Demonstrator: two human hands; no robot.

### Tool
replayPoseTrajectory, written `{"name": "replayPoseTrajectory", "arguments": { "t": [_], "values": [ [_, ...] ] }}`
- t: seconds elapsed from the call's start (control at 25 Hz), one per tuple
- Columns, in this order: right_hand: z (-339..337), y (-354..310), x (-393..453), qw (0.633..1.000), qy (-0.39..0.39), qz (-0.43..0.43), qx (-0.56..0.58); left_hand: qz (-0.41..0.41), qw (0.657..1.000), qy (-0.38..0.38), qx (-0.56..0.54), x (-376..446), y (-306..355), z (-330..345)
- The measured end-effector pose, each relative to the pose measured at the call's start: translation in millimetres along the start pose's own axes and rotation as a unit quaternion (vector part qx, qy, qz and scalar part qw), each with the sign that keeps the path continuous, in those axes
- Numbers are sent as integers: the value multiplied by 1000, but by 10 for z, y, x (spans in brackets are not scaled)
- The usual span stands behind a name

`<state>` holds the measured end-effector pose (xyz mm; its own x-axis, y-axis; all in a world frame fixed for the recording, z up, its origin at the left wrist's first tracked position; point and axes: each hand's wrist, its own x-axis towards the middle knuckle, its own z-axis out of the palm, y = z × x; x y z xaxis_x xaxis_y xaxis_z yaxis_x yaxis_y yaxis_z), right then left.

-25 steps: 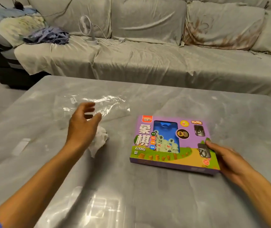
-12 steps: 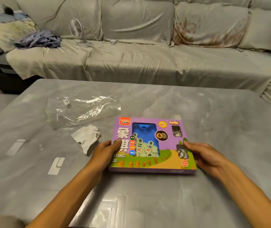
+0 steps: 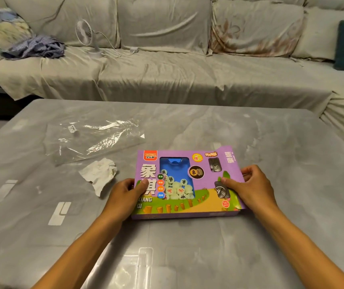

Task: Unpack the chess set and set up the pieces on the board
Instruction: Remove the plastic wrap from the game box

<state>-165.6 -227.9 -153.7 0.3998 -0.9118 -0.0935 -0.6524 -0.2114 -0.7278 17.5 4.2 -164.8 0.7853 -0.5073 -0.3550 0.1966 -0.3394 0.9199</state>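
Currently, the box (image 3: pixel 187 184) is gripped at its ends by the left hand (image 3: pixel 123 195) and right hand (image 3: pixel 250 186); the end flap is opened, but pieces (image 3: pixel 177 187) remain packed inside.

The light is soft and fairly dim, with a warm, slightly greenish cast, and seems to come from overhead. The glossy grey marble-look surface (image 3: pixel 271 163) mirrors it as pale rectangular glare patches at the near edge and on the left side. Bright streaks glint off the crumpled clear plastic bag (image 3: pixel 92 138). Shadows are faint and diffuse; a soft one lies under the forearms and beside the purple cardboard chess box (image 3: pixel 206 197). Wide-angle distortion bends the grey cloth-covered sofa (image 3: pixel 187 80) toward the corners. Detail is slightly soft throughout, with smeared compression texture.
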Motion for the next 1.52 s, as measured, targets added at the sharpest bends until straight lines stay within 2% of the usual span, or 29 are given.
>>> {"name": "replayPoseTrajectory", "arguments": {
  "t": [0.12, 0.16, 0.24, 0.28, 0.36, 0.4, 0.44, 0.48, 0.56, 0.64, 0.72, 0.84, 0.92, 1.04, 1.16, 1.28, 1.32, 1.4, 1.52],
  "values": [
    [-95, -28, -38, 997, 39, -58, -39, 13, 1000, 3, 2, 15, -23, -6],
    [-120, -40, -21, 997, 34, -69, 6, 16, 1000, 3, 3, 19, -32, -7],
    [-115, -94, -52, 990, -25, -68, 121, 16, 1000, 1, 4, 26, -32, -12],
    [-97, -78, -68, 991, -36, -73, 101, 14, 1000, 1, 6, 28, -34, -16],
    [-32, 52, -22, 993, -31, -73, -85, 15, 1000, 3, 11, 23, -34, -15],
    [-12, 108, 9, 989, -36, -54, -136, 24, 999, 8, 25, 10, -37, -9],
    [-14, 133, 31, 992, -64, -13, -104, 47, 996, 21, 71, -1, -47, 0],
    [-19, 138, 37, 996, -90, 23, -18, 84, 984, 41, 150, -5, -80, 6],
    [-2, 102, 23, 986, -100, 44, 125, 169, 931, 82, 313, 2, -187, 14],
    [35, 77, -7, 982, -81, 36, 166, 234, 888, 98, 383, 35, -259, 19],
    [33, 37, -23, 958, -59, 67, 272, 272, 869, 73, 406, 62, -291, 10],
    [-96, 15, 47, 883, -68, 138, 443, 265, 882, 47, 387, 75, -291, 15],
    [-155, 6, 83, 833, -102, 152, 523, 252, 892, 44, 373, 79, -297, 18],
    [-111, -32, 56, 813, -146, 131, 548, 249, 894, 44, 369, 83, -294, 23],
    [-15, -53, -8, 836, -164, 107, 512, 252, 896, 45, 363, 74, -293, 23],
    [26, -62, -38, 934, -126, 19, 334, 257, 894, 46, 363, 77, -289, 27],
    [45, -57, -43, 956, -101, -16, 273, 256, 894, 46, 365, 79, -292, 28],
    [79, -31, -36, 976, -63, -51, 200, 258, 893, 45, 365, 92, -300, 25],
    [78, 54, 52, 988, -53, -47, 137, 254, 895, 43, 365, 91, -305, 22]
  ]
}}
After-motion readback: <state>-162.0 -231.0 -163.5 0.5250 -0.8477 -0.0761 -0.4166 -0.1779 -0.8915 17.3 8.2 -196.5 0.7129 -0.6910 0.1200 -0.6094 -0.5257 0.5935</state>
